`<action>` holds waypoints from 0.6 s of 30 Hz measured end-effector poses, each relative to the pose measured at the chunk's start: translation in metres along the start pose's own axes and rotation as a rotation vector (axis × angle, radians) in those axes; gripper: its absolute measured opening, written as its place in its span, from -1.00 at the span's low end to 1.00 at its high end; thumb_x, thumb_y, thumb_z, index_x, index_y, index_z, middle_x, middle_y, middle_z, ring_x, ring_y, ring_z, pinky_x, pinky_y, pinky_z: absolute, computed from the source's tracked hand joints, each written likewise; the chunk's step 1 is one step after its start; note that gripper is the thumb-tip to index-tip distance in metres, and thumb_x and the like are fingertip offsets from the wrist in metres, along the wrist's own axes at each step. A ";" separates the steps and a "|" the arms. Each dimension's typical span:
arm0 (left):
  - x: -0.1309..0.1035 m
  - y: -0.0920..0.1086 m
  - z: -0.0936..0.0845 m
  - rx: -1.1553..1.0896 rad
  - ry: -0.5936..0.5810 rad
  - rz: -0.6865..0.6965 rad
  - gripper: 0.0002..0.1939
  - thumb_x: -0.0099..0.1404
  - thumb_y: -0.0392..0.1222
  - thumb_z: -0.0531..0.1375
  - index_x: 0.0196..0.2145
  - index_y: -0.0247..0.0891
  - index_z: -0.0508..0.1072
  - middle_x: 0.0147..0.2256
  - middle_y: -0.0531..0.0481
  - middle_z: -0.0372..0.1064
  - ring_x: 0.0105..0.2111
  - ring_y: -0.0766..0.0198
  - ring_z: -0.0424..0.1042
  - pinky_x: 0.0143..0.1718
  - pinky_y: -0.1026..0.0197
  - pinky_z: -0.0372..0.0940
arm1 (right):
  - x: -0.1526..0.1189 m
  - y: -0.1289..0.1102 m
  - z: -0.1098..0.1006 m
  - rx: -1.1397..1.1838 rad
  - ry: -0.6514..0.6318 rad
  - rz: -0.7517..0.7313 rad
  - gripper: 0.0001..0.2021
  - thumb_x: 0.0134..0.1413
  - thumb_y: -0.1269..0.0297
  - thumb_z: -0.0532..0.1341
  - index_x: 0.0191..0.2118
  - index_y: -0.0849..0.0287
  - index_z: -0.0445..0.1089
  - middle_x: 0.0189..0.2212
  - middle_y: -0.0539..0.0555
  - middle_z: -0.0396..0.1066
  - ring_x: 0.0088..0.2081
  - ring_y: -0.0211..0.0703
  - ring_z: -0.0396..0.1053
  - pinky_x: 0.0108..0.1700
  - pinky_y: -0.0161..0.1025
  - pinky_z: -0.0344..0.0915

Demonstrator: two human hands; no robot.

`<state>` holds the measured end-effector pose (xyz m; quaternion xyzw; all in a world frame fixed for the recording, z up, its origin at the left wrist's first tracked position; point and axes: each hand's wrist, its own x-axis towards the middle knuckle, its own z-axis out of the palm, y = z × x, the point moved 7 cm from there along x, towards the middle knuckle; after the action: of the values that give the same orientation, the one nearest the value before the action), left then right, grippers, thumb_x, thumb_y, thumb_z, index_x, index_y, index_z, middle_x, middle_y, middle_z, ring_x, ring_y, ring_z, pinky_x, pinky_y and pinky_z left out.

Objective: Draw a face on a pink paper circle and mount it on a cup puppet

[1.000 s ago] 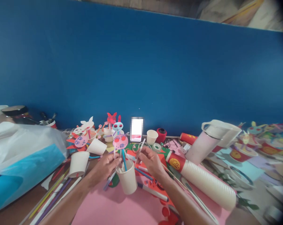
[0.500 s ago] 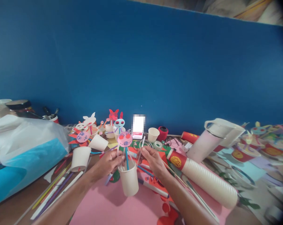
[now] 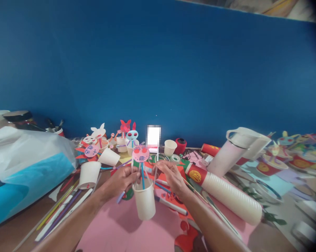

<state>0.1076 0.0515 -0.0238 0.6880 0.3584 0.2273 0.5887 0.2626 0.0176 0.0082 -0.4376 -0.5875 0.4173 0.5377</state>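
A white paper cup [image 3: 144, 203] hangs between my hands over pink paper. A blue straw [image 3: 143, 178] stands up inside it, carrying a pink paper face [image 3: 141, 154] with red eyes and drawn teeth. My left hand [image 3: 124, 179] pinches a pale straw at the cup's left side. On the other side, my right hand [image 3: 171, 175] is closed on a white straw [image 3: 157, 155] that points upward. The lower ends of both pale straws run down by the cup's rim; how they join it cannot be made out.
A long stack of paper cups [image 3: 230, 194] lies to the right, near a white pitcher [image 3: 228, 152]. Markers [image 3: 171, 205] and red paper scraps surround the pink sheet [image 3: 129, 231]. Finished-looking cup puppets [image 3: 132, 135] stand behind. A blue-and-white plastic package [image 3: 40, 185] is at left.
The straw in my right hand has turned more upright. The pink face and cup have shifted slightly right in view. Both hands keep their pinch.
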 end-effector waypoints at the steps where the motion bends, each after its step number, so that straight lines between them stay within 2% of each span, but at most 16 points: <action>1: 0.000 0.001 0.000 0.000 0.005 0.004 -0.59 0.22 0.16 0.13 -0.46 -0.30 0.39 -0.70 0.20 0.04 -0.71 0.44 -0.03 -0.67 0.34 -0.11 | 0.000 -0.001 0.000 -0.013 0.003 -0.006 -0.63 0.19 0.18 0.07 -0.55 0.19 0.45 -0.58 0.02 0.36 -0.46 -0.20 0.32 -0.32 -0.27 0.27; 5: 0.001 0.003 -0.001 -0.001 0.015 0.015 -0.60 0.21 0.14 0.14 -0.48 -0.29 0.40 -0.72 0.21 0.01 -0.71 0.43 -0.03 -0.68 0.34 -0.12 | 0.000 0.003 0.000 -0.018 0.029 0.015 -0.57 0.22 0.06 0.07 -0.55 0.18 0.43 -0.60 0.01 0.35 -0.50 -0.25 0.28 -0.39 -0.30 0.24; 8: 0.001 0.002 0.000 -0.011 0.015 0.013 -0.60 0.21 0.14 0.14 -0.47 -0.29 0.40 -0.71 0.20 0.03 -0.72 0.44 -0.03 -0.68 0.34 -0.12 | 0.002 0.008 0.000 0.071 0.074 0.058 -0.67 0.14 0.01 0.14 -0.44 0.17 0.41 -0.63 -0.03 0.33 -0.56 -0.26 0.27 -0.46 -0.31 0.22; 11: 0.002 0.000 0.000 -0.025 0.014 0.011 -0.61 0.22 0.13 0.14 -0.46 -0.30 0.40 -0.69 0.19 0.06 -0.71 0.44 -0.04 -0.69 0.34 -0.12 | 0.003 0.009 -0.004 0.125 0.133 0.060 -0.78 0.09 0.10 0.22 -0.37 0.16 0.37 -0.61 -0.06 0.33 -0.56 -0.29 0.26 -0.46 -0.33 0.21; 14: 0.004 -0.001 0.000 -0.047 0.017 0.017 -0.62 0.20 0.13 0.14 -0.46 -0.29 0.38 -0.68 0.19 0.09 -0.72 0.45 -0.06 -0.69 0.34 -0.13 | 0.002 0.005 -0.005 0.111 0.138 0.060 -0.79 0.09 0.18 0.20 -0.48 0.18 0.37 -0.58 -0.04 0.35 -0.53 -0.30 0.23 -0.43 -0.34 0.19; 18: 0.003 0.001 -0.001 -0.065 0.015 0.020 -0.63 0.21 0.12 0.15 -0.46 -0.29 0.38 -0.66 0.17 0.12 -0.71 0.46 -0.04 -0.68 0.34 -0.11 | -0.001 0.005 -0.002 0.135 0.126 0.137 -0.77 0.07 0.22 0.18 -0.54 0.18 0.40 -0.58 -0.03 0.36 -0.53 -0.31 0.21 -0.44 -0.34 0.18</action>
<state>0.1094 0.0544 -0.0229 0.6705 0.3483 0.2496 0.6057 0.2648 0.0176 0.0034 -0.4652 -0.4917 0.4632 0.5720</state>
